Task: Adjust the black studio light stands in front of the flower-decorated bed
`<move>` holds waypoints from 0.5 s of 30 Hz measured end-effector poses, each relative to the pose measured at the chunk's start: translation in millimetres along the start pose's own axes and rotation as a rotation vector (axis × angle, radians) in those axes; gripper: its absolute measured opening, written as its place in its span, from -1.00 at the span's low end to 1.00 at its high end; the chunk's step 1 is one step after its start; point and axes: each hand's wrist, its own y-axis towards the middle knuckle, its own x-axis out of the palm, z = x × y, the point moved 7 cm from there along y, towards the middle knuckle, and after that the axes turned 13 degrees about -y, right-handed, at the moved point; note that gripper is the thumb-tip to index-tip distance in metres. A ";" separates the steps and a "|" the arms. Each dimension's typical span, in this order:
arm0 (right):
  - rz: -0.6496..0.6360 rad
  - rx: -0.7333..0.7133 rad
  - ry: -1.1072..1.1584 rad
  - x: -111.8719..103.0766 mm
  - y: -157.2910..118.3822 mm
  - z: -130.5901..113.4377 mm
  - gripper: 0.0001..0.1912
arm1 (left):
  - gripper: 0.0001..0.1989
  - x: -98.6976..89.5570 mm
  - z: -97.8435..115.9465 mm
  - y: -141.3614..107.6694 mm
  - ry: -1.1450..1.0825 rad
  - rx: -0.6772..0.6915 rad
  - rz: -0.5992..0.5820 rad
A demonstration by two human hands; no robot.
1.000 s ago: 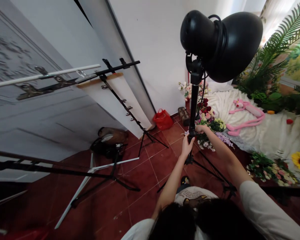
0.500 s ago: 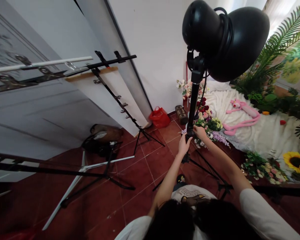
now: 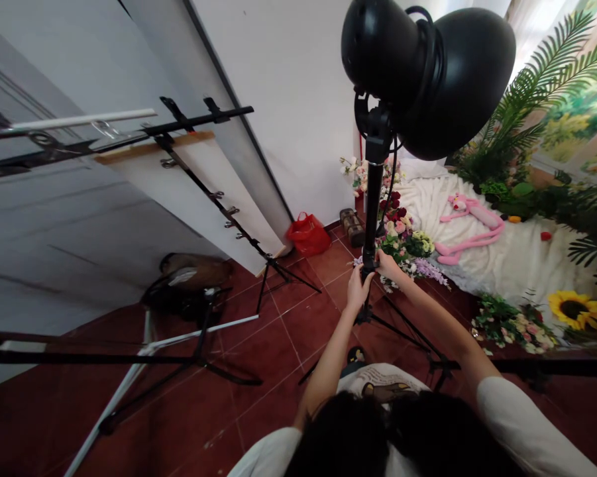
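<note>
A black light stand point(image 3: 374, 209) rises in front of me, its tripod legs spread on the floor. On its top sits a large black studio lamp point(image 3: 457, 79) with a cable coiled round it. My left hand point(image 3: 360, 286) is wrapped round the stand's pole just below a collar. Slightly higher, my right hand point(image 3: 387, 264) grips the stand at that collar, on its right side; its fingertips are partly hidden behind the pole.
Another tripod point(image 3: 278, 265) carries a white backdrop board point(image 3: 189, 192) with clips. A red plastic bag point(image 3: 308, 233) rests by the wall. White fur cloth point(image 3: 521, 252) bears a pink plush toy point(image 3: 477, 218); flowers point(image 3: 517, 324) lie along its edge. White stand legs point(image 3: 124, 391) cross the floor at left.
The whole view has shifted a little, so the lamp, stand and room appear farther left. Both hands keep their hold at the collar.
</note>
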 end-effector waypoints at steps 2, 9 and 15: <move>0.059 -0.024 0.040 -0.5 -6.6 6.9 -0.96 | -0.60 0.1 0.2 0.1 0.002 0.009 -0.002; 0.169 -0.288 0.176 4.2 -37.0 -3.7 -0.69 | -0.62 -0.4 -6.6 -1.5 0.019 0.040 -0.011; 0.218 -0.212 0.040 23.5 -32.9 -26.7 -0.86 | -0.60 0.4 -11.6 -3.6 0.028 0.058 -0.026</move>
